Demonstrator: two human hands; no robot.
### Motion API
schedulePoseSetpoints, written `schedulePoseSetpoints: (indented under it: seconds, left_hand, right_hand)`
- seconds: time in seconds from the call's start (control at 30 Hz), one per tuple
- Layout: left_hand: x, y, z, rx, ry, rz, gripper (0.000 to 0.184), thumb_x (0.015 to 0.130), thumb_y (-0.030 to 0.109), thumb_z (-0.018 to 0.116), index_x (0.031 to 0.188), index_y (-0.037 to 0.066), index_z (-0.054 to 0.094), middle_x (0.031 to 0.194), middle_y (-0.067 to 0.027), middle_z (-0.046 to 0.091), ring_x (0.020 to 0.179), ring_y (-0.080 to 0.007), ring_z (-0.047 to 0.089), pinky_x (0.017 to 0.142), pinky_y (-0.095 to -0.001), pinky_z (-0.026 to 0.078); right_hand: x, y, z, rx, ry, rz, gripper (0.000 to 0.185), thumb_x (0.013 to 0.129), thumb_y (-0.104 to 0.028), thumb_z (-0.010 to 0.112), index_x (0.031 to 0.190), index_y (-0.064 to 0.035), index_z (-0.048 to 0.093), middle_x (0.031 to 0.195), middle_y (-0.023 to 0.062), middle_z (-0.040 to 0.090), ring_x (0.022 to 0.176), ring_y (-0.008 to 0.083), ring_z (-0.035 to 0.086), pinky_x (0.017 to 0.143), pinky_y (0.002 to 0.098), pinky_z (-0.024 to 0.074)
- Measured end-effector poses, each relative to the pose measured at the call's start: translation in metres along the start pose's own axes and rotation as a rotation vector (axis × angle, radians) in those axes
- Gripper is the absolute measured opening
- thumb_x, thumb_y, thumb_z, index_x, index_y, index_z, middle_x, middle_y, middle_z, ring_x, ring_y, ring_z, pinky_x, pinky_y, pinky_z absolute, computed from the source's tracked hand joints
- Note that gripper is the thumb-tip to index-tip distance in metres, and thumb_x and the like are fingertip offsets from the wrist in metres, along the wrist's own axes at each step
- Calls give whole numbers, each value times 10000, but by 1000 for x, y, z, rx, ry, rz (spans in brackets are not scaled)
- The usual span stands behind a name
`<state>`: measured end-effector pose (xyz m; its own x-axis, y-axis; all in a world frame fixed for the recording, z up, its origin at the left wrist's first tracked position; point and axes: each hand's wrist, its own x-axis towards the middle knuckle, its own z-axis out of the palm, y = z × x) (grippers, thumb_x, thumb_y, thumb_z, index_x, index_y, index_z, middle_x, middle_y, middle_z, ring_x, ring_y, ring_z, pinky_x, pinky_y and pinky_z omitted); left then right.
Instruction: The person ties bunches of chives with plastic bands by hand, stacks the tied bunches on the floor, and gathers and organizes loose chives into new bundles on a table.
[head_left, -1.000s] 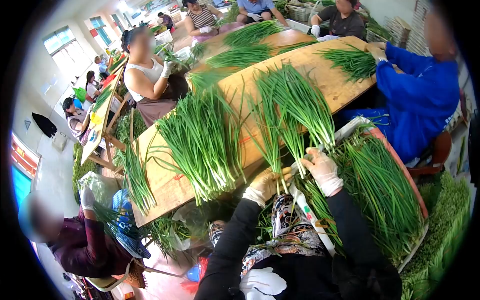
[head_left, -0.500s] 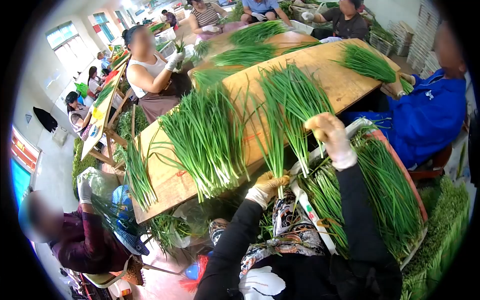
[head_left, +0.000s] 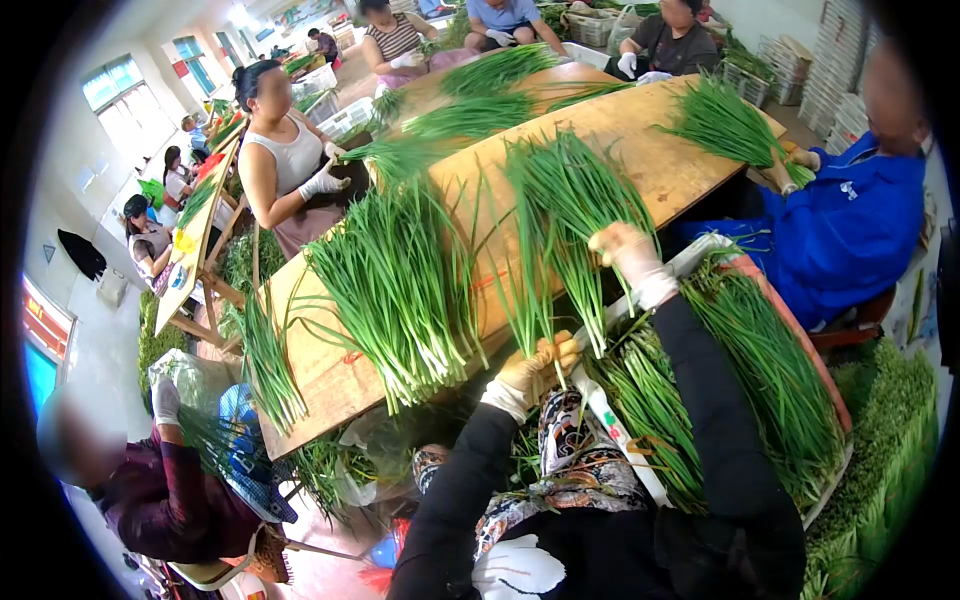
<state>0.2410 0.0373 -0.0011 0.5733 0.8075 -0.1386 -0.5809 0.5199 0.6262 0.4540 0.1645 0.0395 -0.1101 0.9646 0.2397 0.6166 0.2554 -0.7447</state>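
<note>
Green stalks [head_left: 535, 275] upright, ends inside left hand's [head_left: 538, 368] grip.

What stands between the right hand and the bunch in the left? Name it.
Other green stalks, reaching over the table's edge, lie between the right hand and the bunch in the left hand.

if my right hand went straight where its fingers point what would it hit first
The right hand would probably meet the green stalks spread on the wooden table; whether it hovers above them or already touches is unclear from this view.
</note>
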Motion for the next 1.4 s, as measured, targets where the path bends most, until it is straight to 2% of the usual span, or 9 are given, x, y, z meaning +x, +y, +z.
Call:
schedulePoseSetpoints:
  seconds: [0.23,0.37,0.63,0.77,0.8,0.9,1.03,1.17,1.4]
  left_hand:
    - [2,3,0,-19,196,-92,410,795,104,583,1168,31,431,1073,-103,569,981,-196,551,825,-285,453]
    - [0,15,13,78,320,-142,354,755,42,620,1083,17,490,1005,-107,595,916,-190,580,743,-241,489]
    - [-1,-7,-4,-16,124,-3,372,760,70,612,1091,-28,473,1038,-125,571,941,-204,554,864,-277,435]
    - [-14,-1,10,-40,100,5,234,772,95,607,970,20,505,935,-82,600,743,-128,534,650,-230,417]
    - [-18,1,9,-27,86,-9,282,777,103,601,1025,15,501,971,-81,594,812,-134,542,700,-241,420]
    - [-26,4,10,-42,115,-53,333,779,101,598,1082,17,490,997,-76,592,874,-138,544,731,-236,418]
    - [-30,-1,-14,12,130,-85,338,782,92,589,1095,15,488,990,-82,598,897,-159,554,773,-258,432]
    - [-32,0,-19,-97,46,-49,440,785,121,578,1178,3,422,994,-88,580,882,-195,559,735,-304,450]
    - [-29,41,18,95,236,-18,388,856,343,502,1077,24,503,477,82,314,366,-39,278,357,-180,242]
  right_hand:
    - [-79,-107,-96,952,-406,10,203,849,-244,510,776,-62,565,718,44,607,524,51,492,460,162,381]
    - [-110,-113,-94,172,-1258,132,306,818,-280,572,1027,-57,580,826,54,640,626,94,566,567,214,464]
    - [-75,-64,17,151,-358,122,450,790,-325,604,1127,-45,500,681,29,558,566,96,514,540,222,420]
    - [-60,-39,46,183,-510,160,254,778,-234,627,959,-62,577,681,35,566,533,95,498,512,220,404]
    - [-60,-8,62,-10,-270,-520,110,795,-195,599,821,-88,595,701,17,588,488,80,479,470,209,403]
    - [-72,-60,13,891,-423,209,108,834,-208,546,807,-115,593,734,2,609,444,61,447,432,180,384]
    - [-84,-69,-40,1058,-301,-7,160,865,-222,502,894,-79,567,796,66,630,417,26,443,401,138,362]
    - [-99,-84,-35,1408,-816,-210,174,839,-144,531,977,-41,551,888,101,622,571,118,578,542,196,474]
    - [-149,-96,-14,-1,-1050,-272,353,774,-318,606,1066,-122,574,886,106,622,752,184,615,683,262,482]
